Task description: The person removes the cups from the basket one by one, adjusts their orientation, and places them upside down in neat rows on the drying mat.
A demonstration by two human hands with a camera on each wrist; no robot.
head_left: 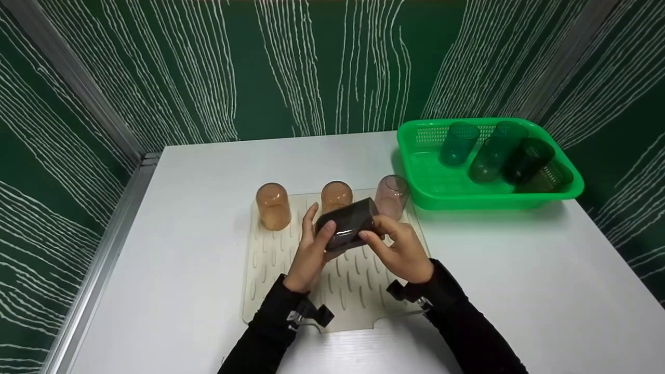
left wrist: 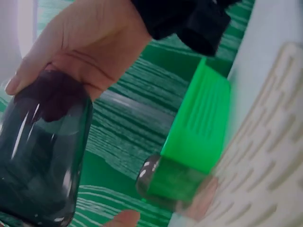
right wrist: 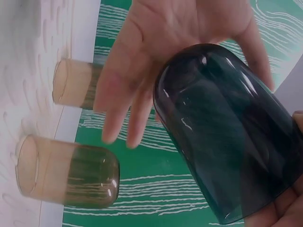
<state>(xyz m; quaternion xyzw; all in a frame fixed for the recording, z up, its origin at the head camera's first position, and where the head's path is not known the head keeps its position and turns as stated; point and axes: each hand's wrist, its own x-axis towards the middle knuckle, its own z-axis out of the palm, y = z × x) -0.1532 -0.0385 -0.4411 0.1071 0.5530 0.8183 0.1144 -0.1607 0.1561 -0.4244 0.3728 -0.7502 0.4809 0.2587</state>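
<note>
A dark grey glass (head_left: 347, 223) is tilted between the two hands above the mat, its closed base toward the left hand. The right hand (head_left: 402, 249) pinches it at the rim, thumb outside and fingers inside the mouth, as the left wrist view shows. Around the base lies the left hand (head_left: 310, 259), its fingers extended and spread in the right wrist view (right wrist: 175, 28). Behind them an amber glass (head_left: 273, 206), a second amber glass (head_left: 336, 195) and a pinkish glass (head_left: 392, 195) stand upside down along the mat's far edge; the dark glass partly covers the middle one.
A cream drying mat (head_left: 260, 291) with raised ridges lies on the white table (head_left: 171, 249). At the back right stands a green plastic basket (head_left: 431, 182) with several teal, grey and dark glasses (head_left: 460, 143) inside. Green patterned walls (head_left: 322, 67) enclose the table.
</note>
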